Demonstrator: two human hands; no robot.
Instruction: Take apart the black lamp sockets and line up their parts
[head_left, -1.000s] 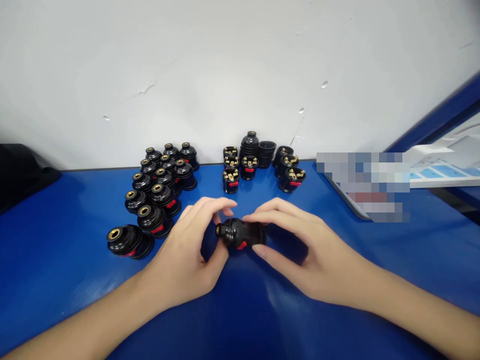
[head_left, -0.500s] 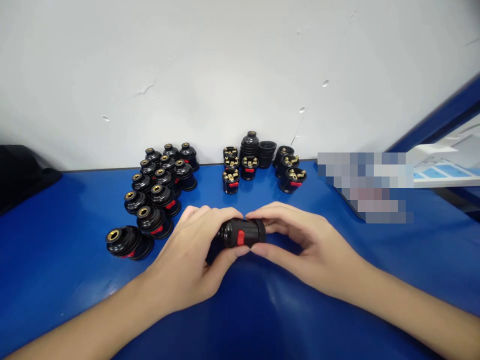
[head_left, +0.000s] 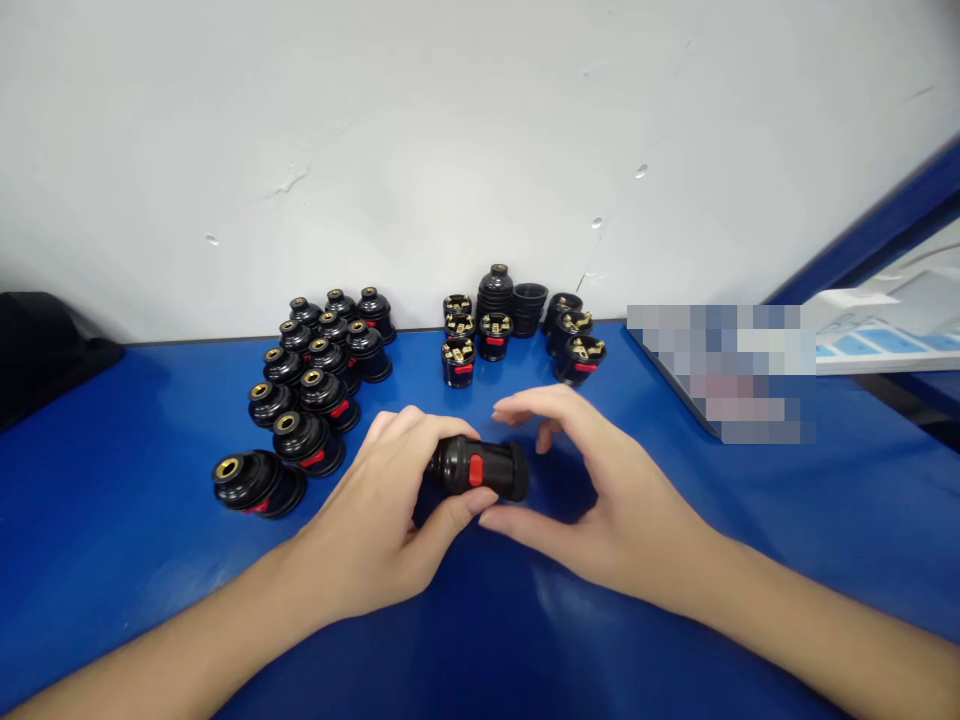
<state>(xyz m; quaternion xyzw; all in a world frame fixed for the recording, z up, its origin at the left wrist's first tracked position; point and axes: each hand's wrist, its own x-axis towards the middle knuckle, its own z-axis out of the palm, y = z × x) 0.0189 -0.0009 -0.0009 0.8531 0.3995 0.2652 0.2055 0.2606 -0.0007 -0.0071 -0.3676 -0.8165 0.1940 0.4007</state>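
We held the socket (head_left: 480, 468) just above the blue tabletop (head_left: 135, 560), our left hand (head_left: 382, 510) in a closed grip round its narrow end. Our right hand (head_left: 600, 490) had loosened since half a second before, fingers spread off the collar, suggesting one twist finished. Finished sockets (head_left: 315, 390) stood behind.

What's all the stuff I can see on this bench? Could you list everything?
Black plastic lamp socket with red button: one, held above the table, lying sideways.
Finished black sockets with brass tops: about twelve, grouped on the left.
Black socket parts with brass contacts: about nine, by the wall, centre.
Blue table: one, underneath everything.
White wall: behind.
Black object: one, far left, unclear.
Left hand: gripping the socket.
Right hand: fingers open around the socket's end.
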